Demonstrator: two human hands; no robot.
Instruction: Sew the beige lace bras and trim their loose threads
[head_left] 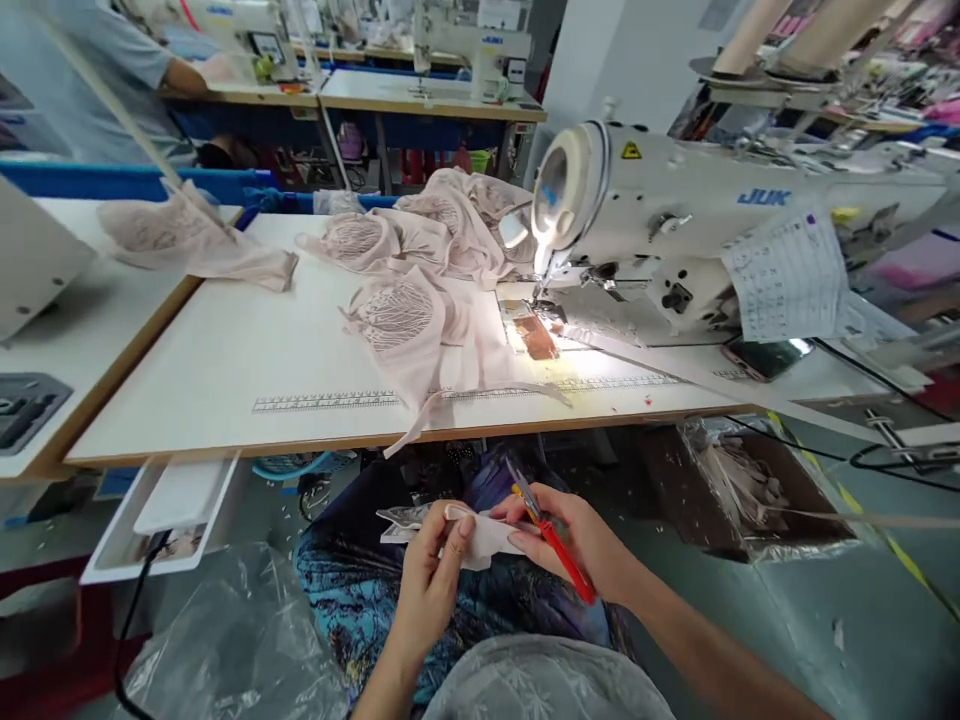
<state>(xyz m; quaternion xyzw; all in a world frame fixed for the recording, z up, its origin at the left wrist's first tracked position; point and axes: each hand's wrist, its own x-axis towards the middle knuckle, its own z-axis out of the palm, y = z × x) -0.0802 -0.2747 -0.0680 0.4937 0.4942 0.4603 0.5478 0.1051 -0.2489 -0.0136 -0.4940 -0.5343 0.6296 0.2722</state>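
Above my lap, my left hand pinches a small pale fabric piece between thumb and fingers. My right hand grips the same fabric at its other end and also carries red-handled thread snips, blades pointing up and away from the cloth. Part of the fabric is hidden behind my fingers. On the table ahead lies a pale pink lace bra, its strap hanging over the front edge. Behind it is a heap of similar bras, close to the sewing machine with its lamp lit.
Another bra lies at the left table joint. A phone rests under the machine's paper sheet. Below the table are a white drawer at left and a cardboard box at right. A co-worker's arm shows at the far left.
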